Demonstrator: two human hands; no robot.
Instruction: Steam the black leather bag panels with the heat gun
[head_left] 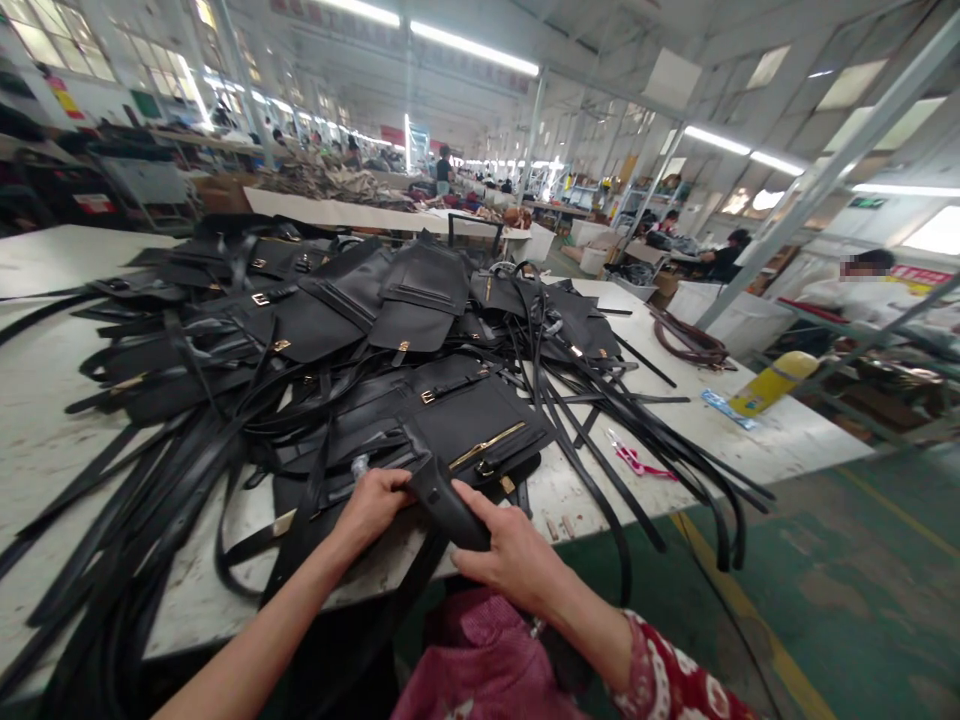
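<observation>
While a large heap of black bag panels is spread over the white surface, one folded black strap piece is held at the near edge, at about six o'clock in the view, so that it can be handled close to the body.

The left hand is closed around the piece's upper end, where a small pale fitting is seen just above the knuckles. The right hand is wrapped under the lower end, thumb laid along the top, so the piece is steadied between both grips.

Directly beyond the hands, at twelve o'clock, a black panel with a gold zipper is laid flat, face up. Long black straps are fanned out from the heap toward four o'clock and hang over the surface's edge; more are draped toward eight o'clock.

At three o'clock, a yellow bottle is lying on its side, and a small pink tool is left just beside the straps, within reach. A seated person is seen well apart, at two o'clock.
</observation>
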